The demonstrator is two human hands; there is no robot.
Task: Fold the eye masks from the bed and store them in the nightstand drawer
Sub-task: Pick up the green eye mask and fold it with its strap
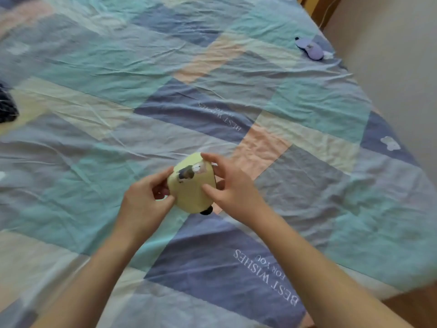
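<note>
A pale yellow eye mask (192,189) with a dark and white patch on it is held just above the bed, doubled over into a rounded shape. My left hand (144,200) pinches its left edge. My right hand (230,185) grips its right side, fingers over the top and the front. A small black piece (206,211) of the mask sticks out underneath. A purple eye mask (309,49) lies flat at the far right of the bed, near the edge. The nightstand is out of view.
The bed has a wrinkled patchwork sheet (212,95) in blue, teal, peach and cream. A dark blue cloth item (8,105) lies at the left edge. A beige wall (397,55) runs along the right side. Wooden floor (416,304) shows at the lower right.
</note>
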